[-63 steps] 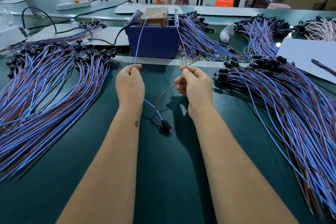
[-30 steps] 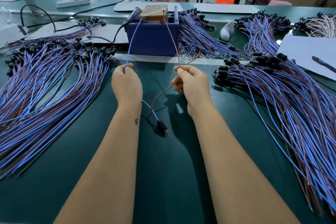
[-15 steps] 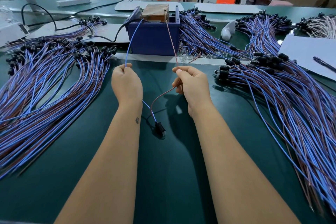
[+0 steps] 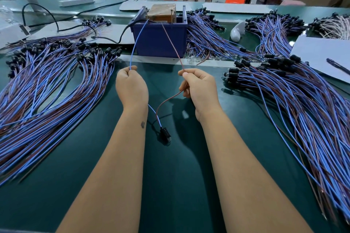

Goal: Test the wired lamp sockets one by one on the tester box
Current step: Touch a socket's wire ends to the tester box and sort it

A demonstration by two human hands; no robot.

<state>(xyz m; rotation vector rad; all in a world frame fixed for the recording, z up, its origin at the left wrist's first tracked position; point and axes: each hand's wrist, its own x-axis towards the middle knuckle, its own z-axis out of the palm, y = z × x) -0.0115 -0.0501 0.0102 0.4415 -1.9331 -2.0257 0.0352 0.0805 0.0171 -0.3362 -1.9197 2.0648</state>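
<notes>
My left hand (image 4: 131, 86) is curled into a fist around the blue wire (image 4: 137, 43), pinching it where it leaves my knuckles and rises to the top of the tester box (image 4: 160, 38). My right hand (image 4: 200, 89) pinches the brown wire (image 4: 171, 40) between thumb and forefinger, the other fingers curled; that wire also runs up to the box's top edge. Both wires drop out below my hands and meet at the black lamp socket (image 4: 165, 133), which lies on the green table (image 4: 176, 185) nearer to me than the box, between my wrists. Left of the box spreads one pile of wired sockets (image 4: 47, 89); right of it lies another pile (image 4: 303, 104).
</notes>
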